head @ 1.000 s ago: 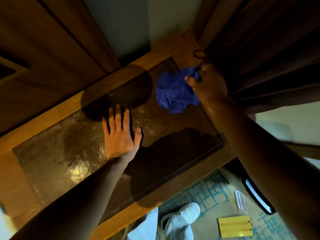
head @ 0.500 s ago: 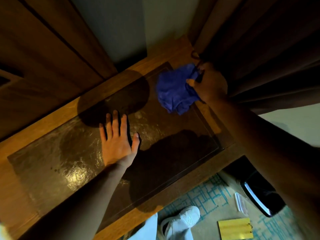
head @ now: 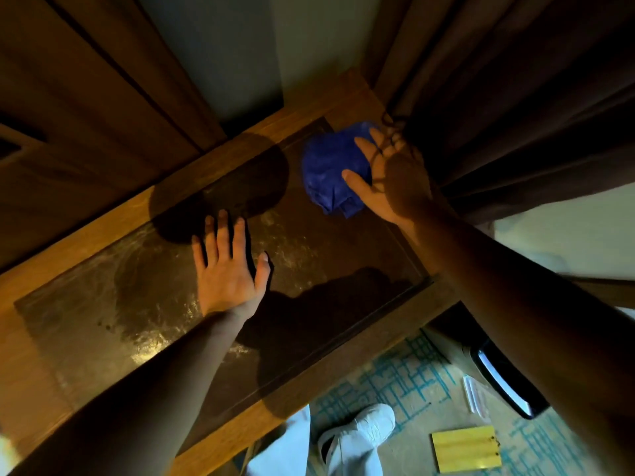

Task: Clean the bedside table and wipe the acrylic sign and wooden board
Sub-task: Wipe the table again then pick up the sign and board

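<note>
A dark wooden panel fills the upper left, meeting the back edge of the bedside table. The table's wooden frame surrounds a dark, glossy inset top that catches the light in streaks. The left hand lies flat on that inset near its middle — fingers straight and slightly spread, thumb out to the side, holding nothing. Further right, a crumpled blue cloth sits on the table's far right corner. The right hand rests on the cloth's right side with fingers extended over it and thumb against its lower edge — pressing on it rather than curling around it. Brown curtains hang just beside that hand. Below the table, on a patterned carpet, stand a white shoe and, further right, the yellow wooden board.
</note>
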A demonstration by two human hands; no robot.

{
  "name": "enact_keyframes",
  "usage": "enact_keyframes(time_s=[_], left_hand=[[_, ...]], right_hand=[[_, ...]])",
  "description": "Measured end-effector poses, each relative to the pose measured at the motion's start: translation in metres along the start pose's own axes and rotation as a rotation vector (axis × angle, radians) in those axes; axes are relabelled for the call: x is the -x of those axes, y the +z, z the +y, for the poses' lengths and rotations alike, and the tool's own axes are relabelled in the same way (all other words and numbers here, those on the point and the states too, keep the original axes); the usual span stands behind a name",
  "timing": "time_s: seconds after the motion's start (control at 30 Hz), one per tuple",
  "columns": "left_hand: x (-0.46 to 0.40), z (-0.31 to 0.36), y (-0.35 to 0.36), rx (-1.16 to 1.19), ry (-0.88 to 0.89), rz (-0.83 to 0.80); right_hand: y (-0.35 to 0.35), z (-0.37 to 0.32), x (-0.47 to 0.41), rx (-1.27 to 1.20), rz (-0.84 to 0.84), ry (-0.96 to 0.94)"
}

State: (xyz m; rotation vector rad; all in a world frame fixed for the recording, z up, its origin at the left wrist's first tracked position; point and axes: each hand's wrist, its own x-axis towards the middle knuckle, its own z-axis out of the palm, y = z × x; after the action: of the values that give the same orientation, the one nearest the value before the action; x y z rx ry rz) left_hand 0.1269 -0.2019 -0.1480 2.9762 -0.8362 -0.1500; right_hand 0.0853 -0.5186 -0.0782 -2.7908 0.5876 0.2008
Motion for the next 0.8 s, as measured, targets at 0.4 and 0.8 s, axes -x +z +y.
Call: enact_keyframes(time_s=[0.4, 0.8], left_hand=[[0.006, 0.040, -0.072, 0.132, 0.196, -0.135], [0.173, 0.302, -0.033, 0.199, 0.940, -0.722]], right_hand=[[-0.026, 0.043, 0.293, -0.484, 0.260, 0.260], [0.100, 0.095, 0.664, -0.586, -0.025, 1.176]])
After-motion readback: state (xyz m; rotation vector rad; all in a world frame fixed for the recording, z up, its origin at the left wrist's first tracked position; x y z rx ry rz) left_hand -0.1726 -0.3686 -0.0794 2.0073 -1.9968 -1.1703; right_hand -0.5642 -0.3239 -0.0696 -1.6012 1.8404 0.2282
